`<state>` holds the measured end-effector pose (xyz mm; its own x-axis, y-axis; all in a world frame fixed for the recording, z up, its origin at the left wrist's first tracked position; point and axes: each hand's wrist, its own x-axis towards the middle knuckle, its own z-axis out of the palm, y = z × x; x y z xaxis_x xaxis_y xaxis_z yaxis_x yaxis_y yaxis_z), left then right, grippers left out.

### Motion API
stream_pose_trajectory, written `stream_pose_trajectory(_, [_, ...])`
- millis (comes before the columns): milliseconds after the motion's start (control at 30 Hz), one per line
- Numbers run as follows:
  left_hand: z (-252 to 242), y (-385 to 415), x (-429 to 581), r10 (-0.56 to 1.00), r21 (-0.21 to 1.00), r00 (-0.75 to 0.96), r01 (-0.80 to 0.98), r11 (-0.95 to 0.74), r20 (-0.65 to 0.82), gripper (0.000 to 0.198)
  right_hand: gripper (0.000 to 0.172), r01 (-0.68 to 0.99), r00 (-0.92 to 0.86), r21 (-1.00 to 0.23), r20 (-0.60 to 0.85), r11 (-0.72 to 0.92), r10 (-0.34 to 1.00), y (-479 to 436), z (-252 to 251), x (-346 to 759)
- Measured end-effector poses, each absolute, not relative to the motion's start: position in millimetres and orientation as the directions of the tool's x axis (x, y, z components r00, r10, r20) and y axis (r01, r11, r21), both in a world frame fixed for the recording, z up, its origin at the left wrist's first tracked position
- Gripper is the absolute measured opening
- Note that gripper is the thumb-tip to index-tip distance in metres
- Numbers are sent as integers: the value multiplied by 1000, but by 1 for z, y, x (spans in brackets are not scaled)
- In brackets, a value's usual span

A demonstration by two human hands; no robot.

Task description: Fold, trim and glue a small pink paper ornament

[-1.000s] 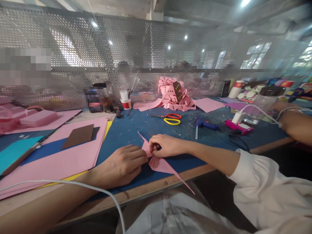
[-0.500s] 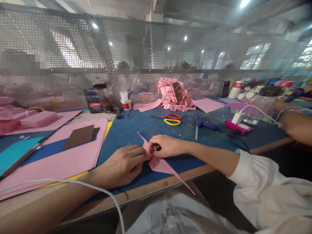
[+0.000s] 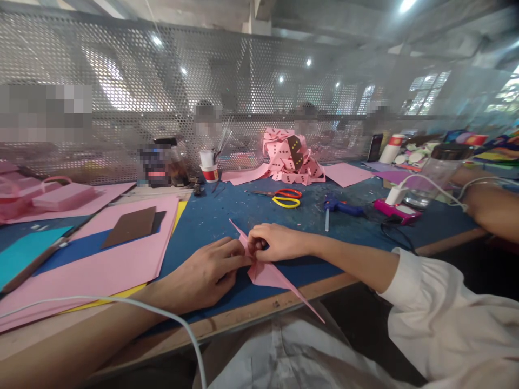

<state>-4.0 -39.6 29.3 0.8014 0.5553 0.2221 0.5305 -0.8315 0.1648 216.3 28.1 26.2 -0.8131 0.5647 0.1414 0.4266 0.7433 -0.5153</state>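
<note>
A folded sheet of pink paper [image 3: 270, 276] lies at the table's front edge, one long pointed corner sticking out past the edge toward me. My right hand [image 3: 271, 242] pinches it near the middle with curled fingers. From the left, my left hand [image 3: 213, 270] presses its closed fingertips onto the same fold. The fingertips and the fold under them are partly hidden. Beyond my hands lie scissors [image 3: 287, 198] with one red and one yellow handle, and a blue glue gun [image 3: 343, 206] with a glue stick in it.
Pink sheets [image 3: 133, 265] with a brown card [image 3: 130, 226] lie at left. A pile of dotted pink paper pieces [image 3: 279, 154] stands behind. A paper cup [image 3: 210, 173], a pink power strip [image 3: 397, 212] and a clear jar [image 3: 432, 175] are around. A white cable [image 3: 162, 312] crosses my left forearm. Another person's arm [image 3: 492, 202] rests at right.
My left hand's fingers have shifted very slightly along the fold. My right hand and the pink paper stay almost as they were.
</note>
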Motion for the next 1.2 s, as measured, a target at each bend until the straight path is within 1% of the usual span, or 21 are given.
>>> stream_pose_trajectory(200, [34, -40, -3, 560, 159, 802, 537, -829, 209, 45, 14, 429, -814, -521, 132, 738, 566, 28, 27, 216])
stream_pose_trajectory(500, [27, -36, -6, 517, 199, 804, 477, -856, 295, 38, 15, 422, -815, -530, 133, 735, 564, 28, 27, 217])
stream_pose_trajectory(667, [26, -36, -7, 484, 186, 818, 447, -875, 312, 34, 15, 410, -822, -528, 139, 744, 552, 29, 26, 217])
stream_pose_trajectory(1067, [29, -38, -8, 401, 87, 868, 393, -915, 293, 27, 11, 404, -825, -518, 150, 754, 546, 29, 27, 217])
stream_pose_trajectory(1200, [30, -40, -8, 403, 113, 860, 388, -915, 313, 26, 10, 402, -825, -517, 154, 756, 543, 30, 26, 218])
